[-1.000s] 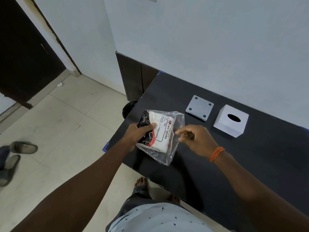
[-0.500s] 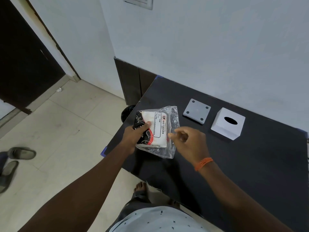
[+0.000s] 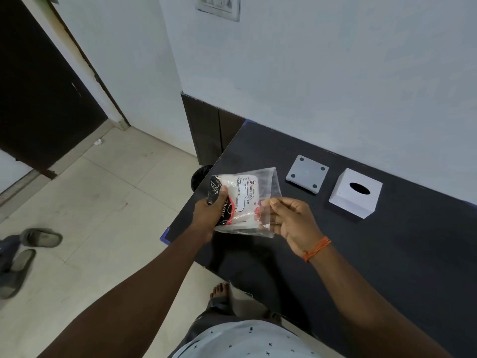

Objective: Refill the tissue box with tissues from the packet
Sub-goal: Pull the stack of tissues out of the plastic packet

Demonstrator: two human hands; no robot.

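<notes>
Dark bench (image 3: pixel 387 267) fills the lower right of the frame. On it at center right sits the white tissue box (image 3: pixel 355 193), with its detached grey base plate (image 3: pixel 307 174) just left of it. The packet (image 3: pixel 245 202) is held up mid-frame over the bench's left edge. Left hand (image 3: pixel 210 215) has a closed grip round the packed end; right hand (image 3: pixel 291 220) pinches the loose clear flap. I'd keep the left firm and peel the opening wide, slowly, so the stack doesn't crumple.
</notes>
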